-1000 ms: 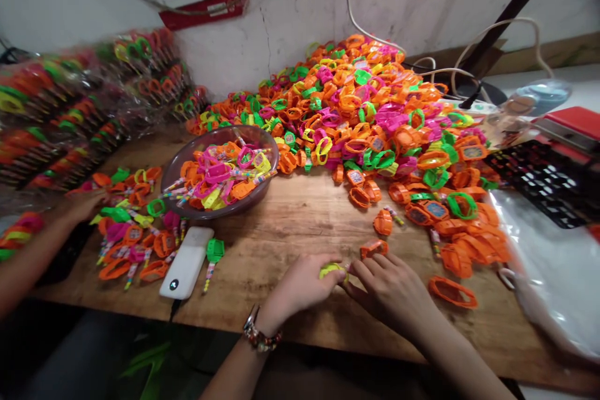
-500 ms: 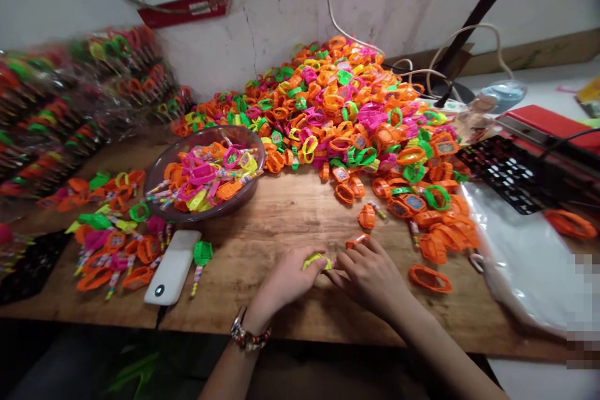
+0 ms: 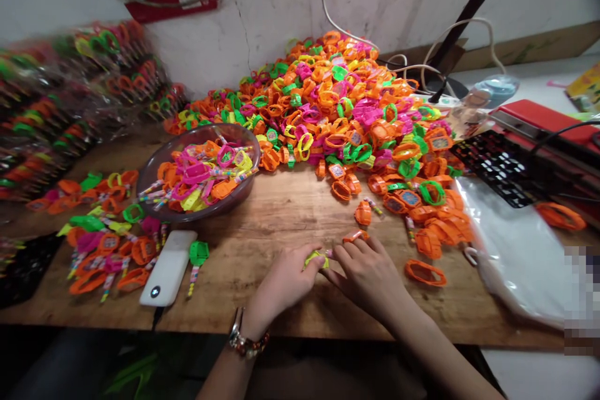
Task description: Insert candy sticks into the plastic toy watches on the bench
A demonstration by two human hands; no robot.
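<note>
Near the front of the wooden table, my left hand (image 3: 287,281) is closed around a yellow toy watch (image 3: 315,259), its thumb pressed along the near side. My right hand (image 3: 368,272) meets it from the right with fingertips pinched at the watch's end. A small pinkish bit shows between the two hands, too small to name, and the right fingertips are partly hidden. Just beyond my right knuckles lies an orange toy watch (image 3: 355,237). Another orange watch (image 3: 363,213) stands behind it, beside a short striped candy strip (image 3: 374,206).
A large heap of toy watches (image 3: 328,106) rises against the wall. Left of it sits a purple bowl (image 3: 197,215) of watches with candy strips. A white power bank (image 3: 169,269) and a green watch (image 3: 199,253) lie nearer. Plastic bags (image 3: 506,250) and a red-topped machine (image 3: 548,122) are at right.
The whole view has shifted slightly, with things appearing a little further left. Both hands stay together on the yellow watch; a pinkish bit shows more clearly between them.
</note>
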